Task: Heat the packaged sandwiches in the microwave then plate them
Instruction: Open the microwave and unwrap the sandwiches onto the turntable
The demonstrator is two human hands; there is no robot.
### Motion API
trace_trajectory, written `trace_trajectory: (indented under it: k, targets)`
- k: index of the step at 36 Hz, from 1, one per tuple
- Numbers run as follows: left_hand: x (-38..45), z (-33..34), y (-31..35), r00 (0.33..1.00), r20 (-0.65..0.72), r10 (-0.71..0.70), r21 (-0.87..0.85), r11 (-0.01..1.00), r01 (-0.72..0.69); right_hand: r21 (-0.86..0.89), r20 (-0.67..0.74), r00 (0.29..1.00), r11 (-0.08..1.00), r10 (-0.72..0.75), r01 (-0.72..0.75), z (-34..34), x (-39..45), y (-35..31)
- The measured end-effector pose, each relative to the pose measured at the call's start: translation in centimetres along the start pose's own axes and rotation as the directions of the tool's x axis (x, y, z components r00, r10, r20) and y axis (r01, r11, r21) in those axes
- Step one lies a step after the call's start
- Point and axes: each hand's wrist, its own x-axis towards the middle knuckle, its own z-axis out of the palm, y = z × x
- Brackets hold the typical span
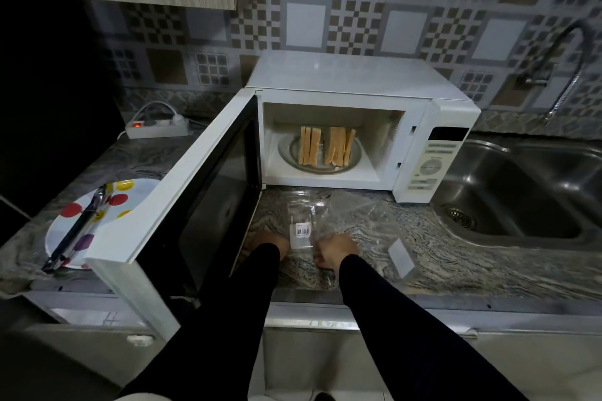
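Two unwrapped sandwiches (326, 146) stand on edge on the glass turntable (290, 158) inside the white microwave (358, 81), whose door (182, 192) hangs wide open to the left. An empty clear wrapper with a barcode label (301, 221) lies on the counter in front of it. My left hand (268, 242) rests palm down on the counter just left of that wrapper, its fingers partly hidden by the door edge. My right hand (335, 251) has its fingers curled on the wrapper's right edge. Both sleeves are black.
A second clear wrapper (361, 215) with a white label (401, 258) lies right of my hands. A polka-dot plate (130, 187) with tongs (76, 234) on it sits left, behind the door. A steel sink (521, 185) is right, a power strip (158, 128) at the back left.
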Motion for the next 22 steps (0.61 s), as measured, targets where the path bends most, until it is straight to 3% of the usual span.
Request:
trace_trajectory:
  k: [5, 17, 22]
  targets:
    - [-0.6, -0.3, -0.3, 1.0, -0.003, -0.005, -0.035, 0.999, 0.005, 0.239, -0.042, 0.992, 0.966, 0.115, -0.102, 0.8, 0.4, 0.0]
    - [-0.4, -0.5, -1.1, 0.996, 0.072, -0.051, -0.096, 0.994, 0.058, 0.205, 0.003, 0.983, 0.962, 0.184, -0.181, 1.0, 0.7, 0.6]
    - [-1.1, -0.8, -0.8, 1.0, 0.003, 0.007, 0.058, 0.998, -0.007, 0.199, -0.004, 0.986, 0.966, 0.167, -0.162, 1.3, 0.6, 0.4]
